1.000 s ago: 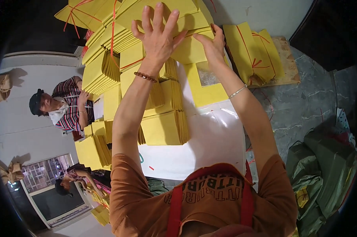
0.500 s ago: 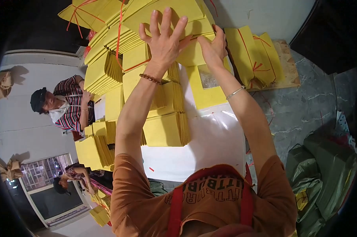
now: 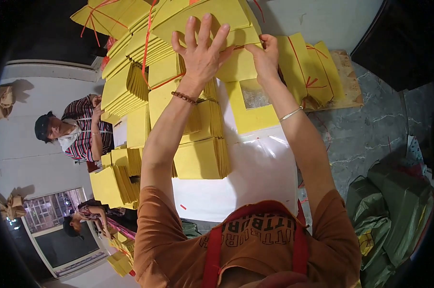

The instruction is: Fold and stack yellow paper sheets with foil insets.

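My left hand (image 3: 201, 60) lies with spread fingers on a stack of yellow paper (image 3: 212, 21) at the top of the table. To its right, my right hand (image 3: 266, 60) is closed at the stack's near right edge, thumb against a red ribbon (image 3: 239, 47). Its curled fingertips are partly hidden. More red ribbon (image 3: 144, 57) loops over the stacks left of my left hand. Just below my hands rests a yellow sheet (image 3: 260, 117) with a silvery rectangle (image 3: 255, 95) on it.
Several folded yellow bundles (image 3: 202, 154) stand along the table's left side. White sheeting (image 3: 236, 192) covers the near tabletop. Tied yellow bundles (image 3: 298, 67) lie on a wooden board (image 3: 349, 81) at right. Two people work at far left. Dark green sacks (image 3: 385, 216) sit on the floor.
My right hand has shifted slightly right, its fingers more curled. My left hand has stayed nearly in place. The person in stripes has raised a hand.
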The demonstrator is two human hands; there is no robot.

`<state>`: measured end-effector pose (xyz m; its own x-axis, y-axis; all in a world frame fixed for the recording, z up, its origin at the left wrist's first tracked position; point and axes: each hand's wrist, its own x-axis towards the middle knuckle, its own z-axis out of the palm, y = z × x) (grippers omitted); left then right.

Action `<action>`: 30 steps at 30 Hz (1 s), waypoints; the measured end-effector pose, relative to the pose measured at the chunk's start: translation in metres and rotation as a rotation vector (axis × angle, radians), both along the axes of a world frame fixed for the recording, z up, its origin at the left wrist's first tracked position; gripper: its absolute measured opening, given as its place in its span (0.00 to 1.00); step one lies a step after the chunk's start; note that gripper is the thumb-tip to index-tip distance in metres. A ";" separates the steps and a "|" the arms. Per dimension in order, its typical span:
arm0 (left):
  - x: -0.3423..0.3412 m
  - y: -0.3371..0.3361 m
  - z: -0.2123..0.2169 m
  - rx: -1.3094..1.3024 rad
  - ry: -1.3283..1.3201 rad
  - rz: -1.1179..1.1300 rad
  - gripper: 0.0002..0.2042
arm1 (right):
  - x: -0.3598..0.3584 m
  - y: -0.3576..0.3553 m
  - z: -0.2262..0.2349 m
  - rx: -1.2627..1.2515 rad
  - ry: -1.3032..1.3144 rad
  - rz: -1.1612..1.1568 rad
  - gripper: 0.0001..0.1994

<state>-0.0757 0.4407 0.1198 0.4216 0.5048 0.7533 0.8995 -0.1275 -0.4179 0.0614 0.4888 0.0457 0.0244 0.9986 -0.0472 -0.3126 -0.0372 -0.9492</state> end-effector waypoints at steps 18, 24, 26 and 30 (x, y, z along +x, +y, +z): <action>0.008 0.008 -0.002 0.061 0.075 0.072 0.38 | 0.007 0.008 -0.004 0.051 0.027 0.041 0.23; 0.007 0.007 -0.006 0.063 0.030 0.001 0.36 | 0.014 0.003 0.012 0.075 -0.427 -0.089 0.26; 0.008 0.007 -0.002 0.027 -0.001 0.030 0.34 | 0.020 0.006 0.022 0.134 -0.476 -0.109 0.27; 0.014 0.003 0.022 0.037 0.026 -0.035 0.32 | 0.025 0.011 0.024 0.274 -0.509 -0.132 0.26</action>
